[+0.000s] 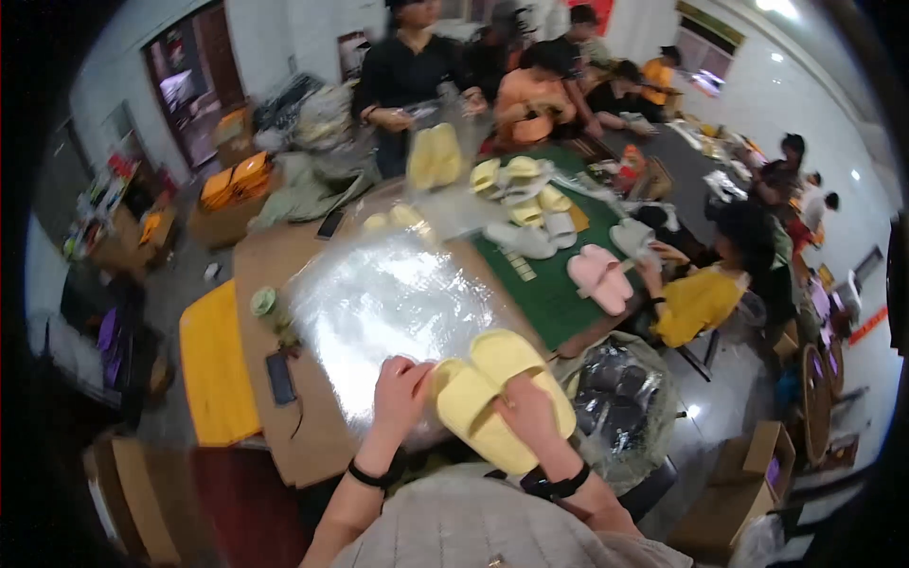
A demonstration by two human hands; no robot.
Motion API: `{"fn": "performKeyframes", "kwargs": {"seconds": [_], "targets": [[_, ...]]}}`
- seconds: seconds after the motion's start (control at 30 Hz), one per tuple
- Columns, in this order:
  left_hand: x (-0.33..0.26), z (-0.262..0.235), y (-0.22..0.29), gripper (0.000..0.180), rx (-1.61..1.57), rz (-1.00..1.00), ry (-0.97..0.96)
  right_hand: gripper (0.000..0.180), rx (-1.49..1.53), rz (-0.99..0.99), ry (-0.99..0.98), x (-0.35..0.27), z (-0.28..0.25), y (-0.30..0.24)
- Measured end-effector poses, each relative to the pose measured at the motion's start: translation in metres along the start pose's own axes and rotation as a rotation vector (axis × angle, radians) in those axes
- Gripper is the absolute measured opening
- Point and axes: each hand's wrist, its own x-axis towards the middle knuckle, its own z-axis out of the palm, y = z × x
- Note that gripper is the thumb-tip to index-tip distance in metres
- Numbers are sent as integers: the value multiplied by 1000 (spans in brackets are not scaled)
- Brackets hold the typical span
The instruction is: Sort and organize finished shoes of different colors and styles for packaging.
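Observation:
My right hand grips a pair of pale yellow slippers side by side, its fingers tucked in under their straps. Just left of the slippers, my left hand is closed in a pinch. Its fingertips are beside one end of the slippers and over the edge of a stack of clear plastic bags. Whether a bag's edge is between those fingers cannot be made out. The shiny bags lie flat on the brown table in front of me.
A phone and a small green roll lie left of the bags. On a green mat sit pink slippers and several yellow and grey ones. A sack of dark slippers stands at right. Across, a person holds bagged yellow slippers.

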Motion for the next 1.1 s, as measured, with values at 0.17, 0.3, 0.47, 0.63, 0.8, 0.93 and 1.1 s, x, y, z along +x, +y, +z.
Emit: {"fn": "performKeyframes", "kwargs": {"seconds": [0.17, 0.3, 0.47, 0.63, 0.8, 0.93, 1.1], "targets": [[-6, -16, 18, 15, 30, 95, -105, 21, 166, 11, -65, 16, 14, -22], [-4, -20, 29, 18, -11, 156, -137, 21, 214, -65, -22, 32, 38, -25], [-6, -19, 49, 19, -30, 249, -171, 22, 154, -21, 13, 53, 75, -21], [-12, -28, 62, 22, -246, 175, -318, 28, 313, -142, 124, 94, 57, -42], [-12, -41, 70, 23, -330, 153, -424, 35, 272, -159, 186, 127, 91, -43], [-7, -68, 60, 29, -205, 128, -459, 51, -27, -192, 82, 110, 117, -45], [40, -143, 92, 34, -657, 201, -371, 65, -56, -224, -15, 101, 139, -34]]}}
